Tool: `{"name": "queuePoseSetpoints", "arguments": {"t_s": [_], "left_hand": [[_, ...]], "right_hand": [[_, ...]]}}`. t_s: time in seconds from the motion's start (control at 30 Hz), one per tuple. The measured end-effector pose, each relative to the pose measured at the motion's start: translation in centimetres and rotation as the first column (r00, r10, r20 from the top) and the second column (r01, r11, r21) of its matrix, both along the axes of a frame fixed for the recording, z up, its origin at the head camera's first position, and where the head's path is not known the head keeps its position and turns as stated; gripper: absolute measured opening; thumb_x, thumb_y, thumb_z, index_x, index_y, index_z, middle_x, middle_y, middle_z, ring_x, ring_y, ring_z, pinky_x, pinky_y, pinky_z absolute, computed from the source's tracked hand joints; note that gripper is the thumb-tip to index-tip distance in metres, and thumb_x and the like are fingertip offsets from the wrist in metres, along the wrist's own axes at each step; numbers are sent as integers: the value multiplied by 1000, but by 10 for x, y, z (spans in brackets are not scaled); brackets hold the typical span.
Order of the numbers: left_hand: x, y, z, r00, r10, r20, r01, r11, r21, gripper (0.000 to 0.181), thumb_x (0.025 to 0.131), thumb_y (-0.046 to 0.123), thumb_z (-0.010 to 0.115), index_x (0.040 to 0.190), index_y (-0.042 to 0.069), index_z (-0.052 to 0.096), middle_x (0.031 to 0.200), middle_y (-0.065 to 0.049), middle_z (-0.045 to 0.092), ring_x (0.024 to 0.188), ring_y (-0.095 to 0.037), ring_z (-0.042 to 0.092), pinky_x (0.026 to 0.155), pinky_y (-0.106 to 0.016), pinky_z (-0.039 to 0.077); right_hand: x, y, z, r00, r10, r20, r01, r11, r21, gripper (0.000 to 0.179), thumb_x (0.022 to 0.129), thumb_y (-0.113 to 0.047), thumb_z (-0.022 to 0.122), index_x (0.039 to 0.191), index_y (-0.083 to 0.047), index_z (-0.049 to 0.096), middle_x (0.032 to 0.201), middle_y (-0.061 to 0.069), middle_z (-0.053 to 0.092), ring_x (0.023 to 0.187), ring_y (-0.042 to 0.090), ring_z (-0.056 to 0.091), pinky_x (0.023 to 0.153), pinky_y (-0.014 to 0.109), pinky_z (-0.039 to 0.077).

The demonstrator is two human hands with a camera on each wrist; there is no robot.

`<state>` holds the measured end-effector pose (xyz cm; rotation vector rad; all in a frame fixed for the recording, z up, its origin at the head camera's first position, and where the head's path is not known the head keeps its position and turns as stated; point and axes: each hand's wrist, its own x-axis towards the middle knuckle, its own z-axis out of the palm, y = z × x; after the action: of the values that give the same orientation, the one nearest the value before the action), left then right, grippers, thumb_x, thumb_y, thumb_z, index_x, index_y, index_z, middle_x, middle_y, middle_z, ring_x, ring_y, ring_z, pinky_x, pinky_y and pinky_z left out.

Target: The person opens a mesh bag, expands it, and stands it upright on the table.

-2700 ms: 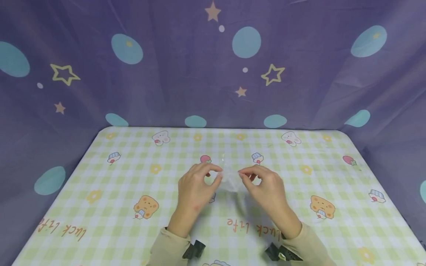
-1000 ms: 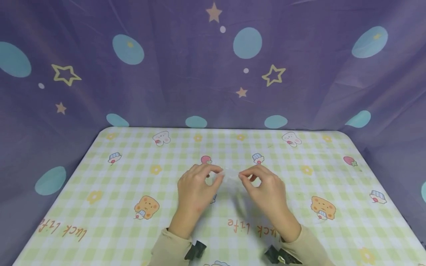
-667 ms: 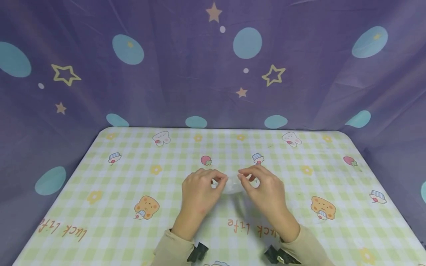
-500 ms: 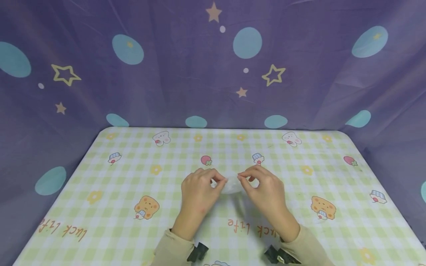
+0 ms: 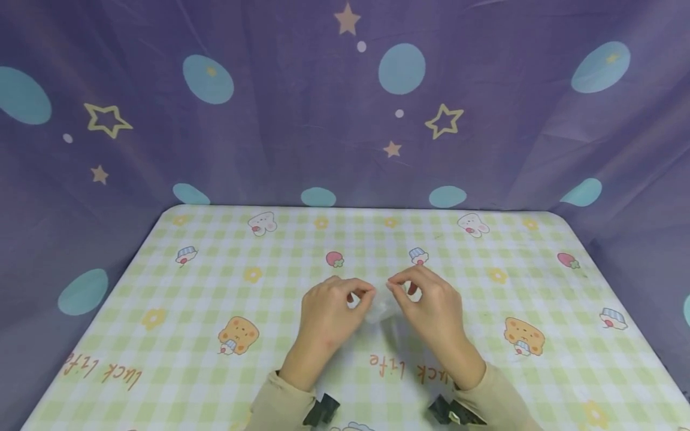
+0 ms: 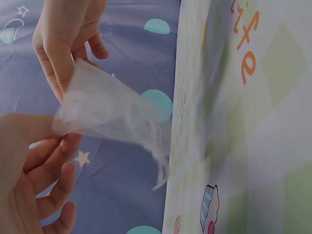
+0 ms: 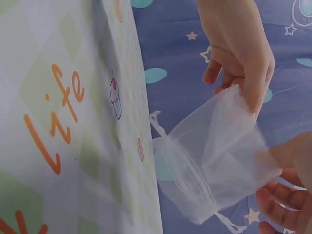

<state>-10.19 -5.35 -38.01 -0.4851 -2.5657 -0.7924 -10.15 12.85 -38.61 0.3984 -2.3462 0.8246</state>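
Observation:
Between both hands is a sheer white organza drawstring pouch [image 7: 214, 151], its drawstring end with thin cords hanging down toward the table. My left hand [image 5: 331, 311] pinches one corner of the closed end between thumb and index finger. At the other corner, my right hand [image 5: 431, 305] pinches the fabric the same way. In the left wrist view the pouch [image 6: 107, 107] hangs wrinkled and see-through, its cords dangling. From the head view only a faint whitish patch of the pouch [image 5: 380, 305] shows between the fingertips. Nothing can be seen inside it.
A table with a green-and-white checked cloth [image 5: 215, 287], printed with cartoon figures and lettering, lies below the hands. Behind it hangs a purple curtain [image 5: 323, 137] with stars and blue dots. Dark straps [image 5: 321, 410] sit at the sleeves' cuffs.
My left hand has shifted right and a little nearer the body, closer to the right hand. The pouch has swung and hangs lower. My right hand stays nearly in place.

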Motion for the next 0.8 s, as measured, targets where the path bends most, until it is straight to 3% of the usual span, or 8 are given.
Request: {"name": "queuePoseSetpoints", "arguments": {"t_s": [0.2,0.3,0.47,0.67,0.8], "left_hand": [[-2,0,-1,998,56,-29,-55,997,53,9,84,26,79,93,23,77,75,15,69,64,-5,58,55,-24,44],[-2,0,-1,999,39,-20,-38,999,34,13,84,28,79,96,24,77,78,16,69,66,-5,58,56,-23,44],[-1,0,-1,1000,17,-3,-17,1000,7,5,87,30,76,87,26,78,76,17,68,67,-4,58,57,-22,45],[-1,-1,-2,994,110,-19,-109,991,73,4,85,26,78,83,22,75,71,12,65,62,-6,55,55,-26,44],[-1,-2,-2,990,143,-18,-140,983,116,6,84,24,79,82,23,73,69,8,64,60,-7,53,53,-28,43]], "right_hand": [[0,1,0,999,-10,39,10,1000,3,15,79,-12,84,89,-15,74,83,-4,69,59,11,56,46,23,37],[0,0,-1,999,12,35,-12,1000,8,15,77,-10,85,84,-15,73,86,-4,70,63,11,58,49,24,42],[-1,-2,-3,997,72,-3,-72,997,5,16,76,-9,86,86,-13,73,92,-3,71,69,10,61,55,26,48],[-2,-3,-3,999,42,-15,-42,999,-12,31,77,-15,87,104,-12,71,99,1,69,68,10,60,48,24,40],[0,-3,-3,1000,9,22,-9,1000,-7,37,77,-21,87,107,-11,68,91,-1,69,67,11,61,48,25,40]]}}
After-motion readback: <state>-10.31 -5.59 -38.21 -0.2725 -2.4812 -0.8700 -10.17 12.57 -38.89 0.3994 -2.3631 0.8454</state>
